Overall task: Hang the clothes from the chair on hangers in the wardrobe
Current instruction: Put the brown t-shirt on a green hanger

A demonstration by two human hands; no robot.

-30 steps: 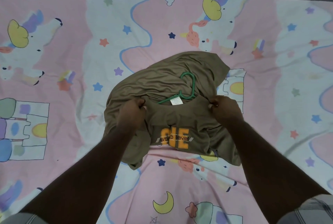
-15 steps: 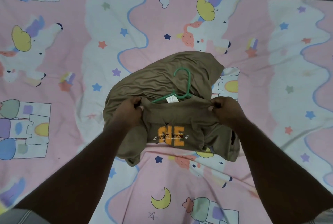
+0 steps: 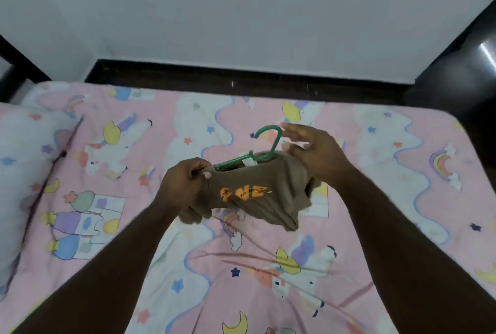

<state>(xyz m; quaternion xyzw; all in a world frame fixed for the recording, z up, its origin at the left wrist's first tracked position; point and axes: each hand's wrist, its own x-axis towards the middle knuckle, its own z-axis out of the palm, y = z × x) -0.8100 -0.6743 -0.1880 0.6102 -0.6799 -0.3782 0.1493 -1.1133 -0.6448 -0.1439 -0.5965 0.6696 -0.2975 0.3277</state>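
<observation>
- Now a brown T-shirt (image 3: 257,196) with orange lettering hangs on a green plastic hanger (image 3: 264,151), both lifted clear above the bed (image 3: 402,199).
- Left hand (image 3: 185,186) grips the shirt's left shoulder together with the end of the hanger's arm, fingers curled tight around the cloth.
- Right hand (image 3: 314,151) is at the shirt's right shoulder, just beside the hanger's hook; its fingers are spread and mostly straight, reaching toward the hook, and whether the palm presses on the cloth I cannot tell.
- Hanger's hook stands up out of the neck opening, tilted toward the right hand, with a white label showing at the collar.
- Shirt's body droops bunched below the hands, its lower edge hanging free above the sheet.
- Bed carries a pink sheet printed with unicorns, stars, moons and castles; a pillow (image 3: 24,172) in matching print lies at the left edge.
- Beyond the bed a dark frame (image 3: 241,81) runs along a white wall (image 3: 241,11).
</observation>
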